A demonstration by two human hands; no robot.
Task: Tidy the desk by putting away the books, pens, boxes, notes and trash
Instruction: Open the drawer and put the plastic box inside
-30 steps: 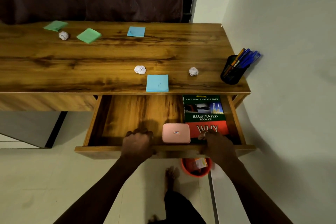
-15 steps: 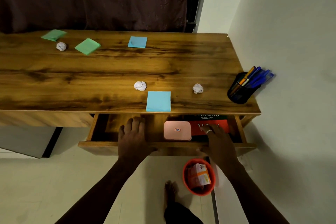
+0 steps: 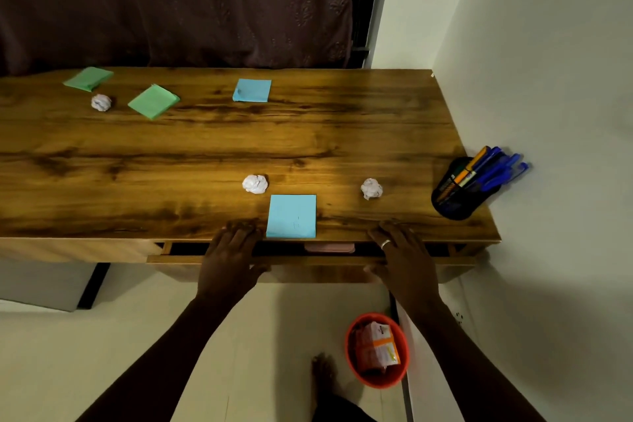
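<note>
The wooden desk (image 3: 205, 154) carries two blue notes (image 3: 291, 216) (image 3: 252, 90), two green notes (image 3: 153, 101) (image 3: 88, 78) and three crumpled paper balls (image 3: 255, 184) (image 3: 371, 188) (image 3: 101, 102). A black mesh cup of blue pens (image 3: 459, 187) stands at the right edge. The drawer (image 3: 308, 261) is almost closed; a sliver of the pink box (image 3: 329, 248) shows in the gap. My left hand (image 3: 229, 257) and my right hand (image 3: 400, 255) lie flat on the drawer front, fingers reaching the desk edge, holding nothing.
An orange bin (image 3: 376, 351) with a carton inside stands on the floor below the drawer, next to my bare foot (image 3: 323, 373). A white wall runs along the desk's right side. A dark curtain hangs behind the desk.
The drawer has slid inward from wide open to almost closed under both hands. The book is now hidden and only an edge of the pink box shows.
</note>
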